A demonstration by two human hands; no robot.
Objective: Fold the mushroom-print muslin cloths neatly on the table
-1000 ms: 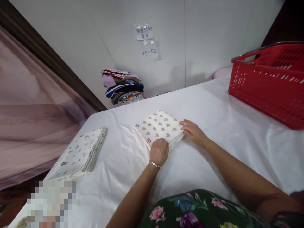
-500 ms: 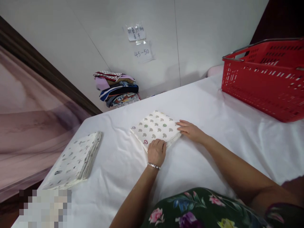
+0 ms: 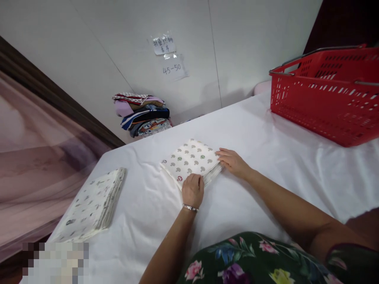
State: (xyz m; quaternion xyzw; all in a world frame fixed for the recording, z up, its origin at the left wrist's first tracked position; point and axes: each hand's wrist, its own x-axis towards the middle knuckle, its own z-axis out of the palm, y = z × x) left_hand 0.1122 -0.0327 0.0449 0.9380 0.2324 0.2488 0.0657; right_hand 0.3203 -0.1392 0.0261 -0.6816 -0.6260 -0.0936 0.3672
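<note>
A folded white cloth (image 3: 192, 157) with grey, green and red mushroom prints lies on the white-covered table, its layers showing along the near right edge. My left hand (image 3: 193, 190) is closed at the near edge of this cloth, with its fingers bent over the top; a silver bracelet circles the wrist. At the right corner, my right hand (image 3: 233, 162) touches the cloth with fingers stretched out and slightly apart. Its thumb is hard to make out.
On the table's left lies a stack of folded printed cloths (image 3: 94, 201). A red plastic basket (image 3: 319, 106) stands at the right. Behind the table's far edge rises a pile of folded fabrics (image 3: 145, 114). Paper signs (image 3: 173, 69) hang on the wall. A sheer curtain (image 3: 44, 157) hangs at left.
The cloth's layers along the near right edge show more and sit slightly apart. Both hands stay at nearly the same spots on it. The whole view has shifted a little.
</note>
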